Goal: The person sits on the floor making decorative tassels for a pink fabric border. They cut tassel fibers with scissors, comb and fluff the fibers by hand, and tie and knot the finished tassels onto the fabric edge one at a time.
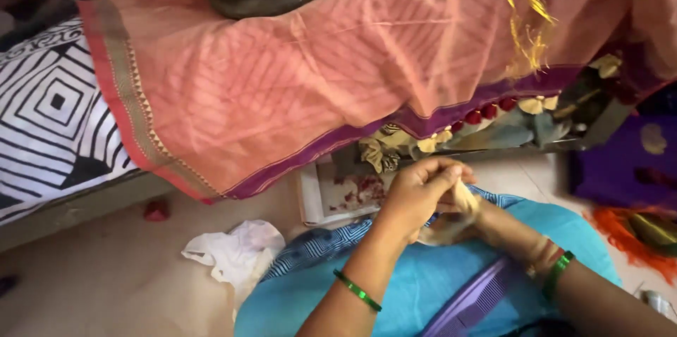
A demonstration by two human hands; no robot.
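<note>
Just below the draped pink cloth (282,76), the left hand (416,192) and right hand (469,221) both pinched a pale thread bundle (462,199); steady, even tension probably served best.

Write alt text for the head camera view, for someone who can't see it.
Two hands meet over a lap in blue cloth: the left hand and right hand together grip a pale bundle. A pink cloth with a purple border hangs above.

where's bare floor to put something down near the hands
Bare floor lies between the bed edge, the small red bit and the white crumpled cloth. It is crowded around both hands: tray, hanging pink sari, orange threads.
</note>
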